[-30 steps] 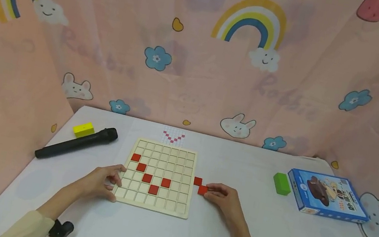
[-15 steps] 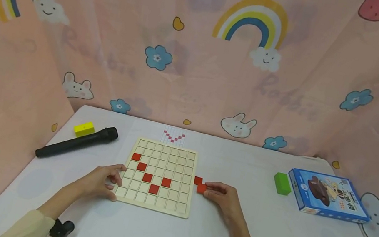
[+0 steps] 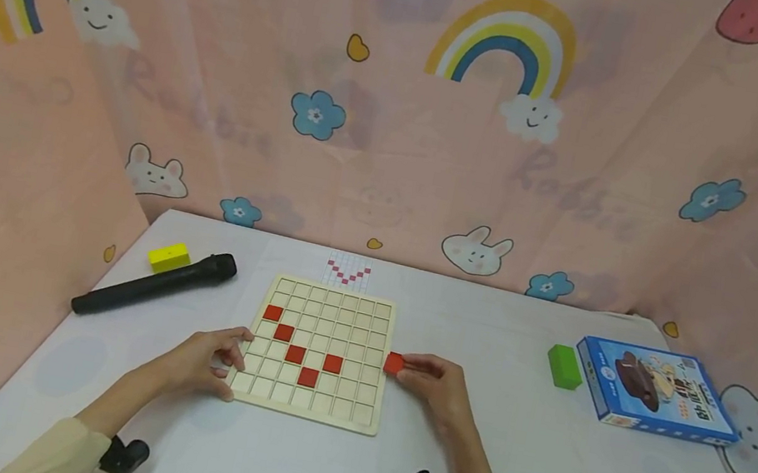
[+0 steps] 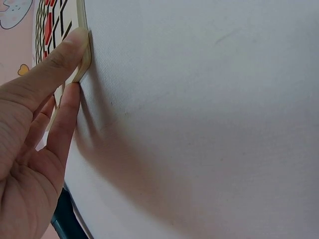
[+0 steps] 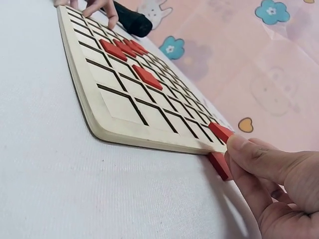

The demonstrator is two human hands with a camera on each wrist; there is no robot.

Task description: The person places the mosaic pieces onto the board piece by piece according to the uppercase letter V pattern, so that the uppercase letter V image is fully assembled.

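A wooden grid board [image 3: 349,320] lies on the white table and holds several red square tiles [image 3: 295,354] in a V shape. My left hand [image 3: 232,367] grips the board's near left corner; in the left wrist view its thumb [image 4: 65,50] presses the board's edge [image 4: 83,47]. My right hand [image 3: 405,364] pinches a red tile [image 3: 393,363] just beside the board's right edge. In the right wrist view this pinched tile [image 5: 221,132] is level with the board's rim, and a second red tile [image 5: 218,165] lies on the table beneath it.
A black microphone [image 3: 153,285] and a yellow block [image 3: 167,257] lie at the back left. A green block [image 3: 563,365] and a blue box [image 3: 656,390] sit at the right. A small pattern card [image 3: 347,271] lies behind the board. Pink fabric walls enclose the table.
My right hand has lifted the nearer red tile off the table and carried it left and back toward the board's right edge. The left hand has stayed on the board's corner.
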